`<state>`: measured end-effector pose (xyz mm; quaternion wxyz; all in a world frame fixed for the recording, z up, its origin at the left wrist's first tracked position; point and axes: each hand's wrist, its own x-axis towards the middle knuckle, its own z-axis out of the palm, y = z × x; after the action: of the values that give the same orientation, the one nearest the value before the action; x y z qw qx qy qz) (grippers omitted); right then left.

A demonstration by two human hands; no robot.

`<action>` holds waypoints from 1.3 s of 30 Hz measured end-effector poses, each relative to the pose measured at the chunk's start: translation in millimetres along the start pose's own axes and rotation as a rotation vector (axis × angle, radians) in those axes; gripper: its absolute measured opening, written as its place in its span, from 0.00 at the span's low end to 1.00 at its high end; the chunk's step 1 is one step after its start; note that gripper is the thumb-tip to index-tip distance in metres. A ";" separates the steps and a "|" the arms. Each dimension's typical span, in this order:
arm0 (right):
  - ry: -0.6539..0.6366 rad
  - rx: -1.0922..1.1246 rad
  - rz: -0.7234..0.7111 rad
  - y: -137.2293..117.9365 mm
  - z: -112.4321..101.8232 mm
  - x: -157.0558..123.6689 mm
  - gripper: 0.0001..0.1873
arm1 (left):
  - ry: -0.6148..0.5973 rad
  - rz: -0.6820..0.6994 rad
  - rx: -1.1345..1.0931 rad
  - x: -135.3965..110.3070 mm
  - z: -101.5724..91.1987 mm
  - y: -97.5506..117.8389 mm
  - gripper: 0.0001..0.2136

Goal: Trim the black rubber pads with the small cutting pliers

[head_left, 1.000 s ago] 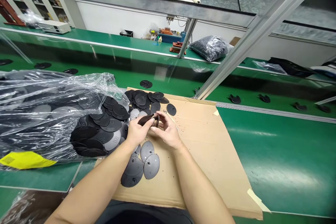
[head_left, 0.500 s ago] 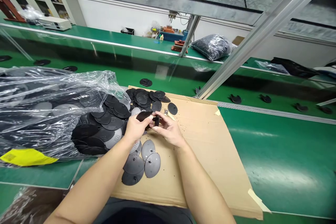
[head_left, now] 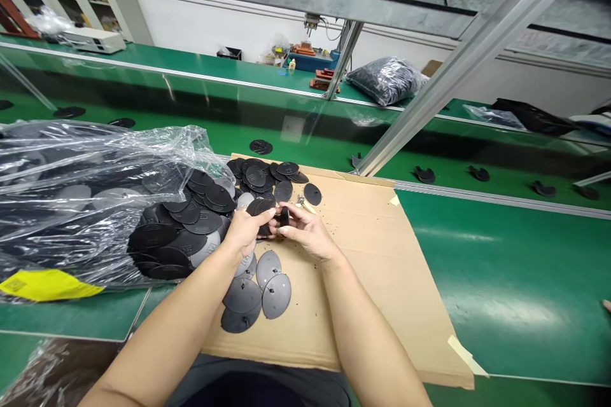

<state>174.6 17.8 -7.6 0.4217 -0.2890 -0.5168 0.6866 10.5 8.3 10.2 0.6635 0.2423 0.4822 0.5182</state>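
My left hand [head_left: 243, 230] grips black oval discs [head_left: 260, 206], thumb on top. Close beside it, my right hand [head_left: 311, 234] pinches a small black disc [head_left: 285, 216] seen nearly edge-on; whether it touches the left hand's discs I cannot tell. A heap of black oval discs [head_left: 205, 219] spills from a clear plastic bag [head_left: 95, 159] to the left of my hands. Nearer to me, several dark grey discs [head_left: 277, 296] lie with their small central clips facing up. Just beyond my fingers is a small metal-tipped tool with pale handles [head_left: 309, 207], partly hidden.
A cardboard sheet [head_left: 382, 273] taped to the green bench lies under my hands. Behind it runs a green conveyor [head_left: 315, 159] carrying black curved parts [head_left: 424, 173] and discs. A slanted metal post [head_left: 429, 95] rises right of centre. Another person's fingers [head_left: 606, 306] show at the right edge.
The discs in my left hand have tilted so their top faces show more. The right hand's disc stands more upright. Fingertips have appeared at the right edge.
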 end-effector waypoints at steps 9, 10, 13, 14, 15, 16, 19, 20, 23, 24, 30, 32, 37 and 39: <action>0.037 -0.120 -0.126 -1.5 19.1 -2.8 0.27 | 0.061 0.002 -0.116 15.6 -11.8 9.1 0.12; 0.124 -0.071 -0.107 -1.9 16.8 -1.9 0.26 | 0.024 0.003 -0.125 14.5 -11.4 9.0 0.13; 0.373 0.085 -0.075 -5.1 1.3 2.0 0.21 | -0.060 0.017 -0.130 10.2 -9.1 7.7 0.15; 0.432 0.121 -0.074 -6.9 -5.1 3.0 0.20 | -0.067 0.024 -0.125 8.9 -8.2 7.1 0.16; 0.476 0.145 -0.074 -8.9 -11.3 3.5 0.19 | -0.065 0.029 -0.119 7.8 -7.5 6.5 0.16; 0.507 0.156 -0.070 -11.1 -17.2 3.4 0.19 | -0.058 0.034 -0.113 6.9 -6.9 5.9 0.17; 0.591 0.045 -0.027 -19.1 -33.6 -1.6 0.17 | -0.049 0.023 -0.113 4.9 -5.9 4.6 0.16; 0.638 -0.071 -0.020 -22.2 -39.6 -4.8 0.16 | -0.056 0.009 -0.123 4.3 -5.7 4.2 0.15; 0.781 -0.666 -0.035 -32.8 -61.2 -19.1 0.14 | -0.101 -0.050 -0.177 1.9 -4.6 3.8 0.12; 0.789 -0.895 -0.027 -36.3 -68.6 -24.6 0.15 | -0.113 -0.063 -0.195 1.1 -4.0 3.8 0.11; 0.623 -1.644 0.086 -45.4 -70.3 -41.8 0.28 | -0.151 -0.084 -0.210 -1.0 -0.6 3.5 0.10; 0.575 -1.669 0.005 -41.2 -49.1 -35.5 0.28 | -0.176 -0.076 -0.198 -0.6 -0.8 1.9 0.11; 0.566 -1.594 0.270 -18.7 3.1 -4.8 0.35 | -0.191 0.072 -0.133 0.6 -2.7 -3.6 0.15; 0.605 -1.576 0.304 -10.0 11.2 3.6 0.38 | -0.196 0.131 -0.090 1.4 -2.9 -5.5 0.18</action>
<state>166.3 16.9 5.5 0.1209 -0.7344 -0.6642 0.0694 10.3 7.2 3.9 0.6825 0.2928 0.3742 0.5554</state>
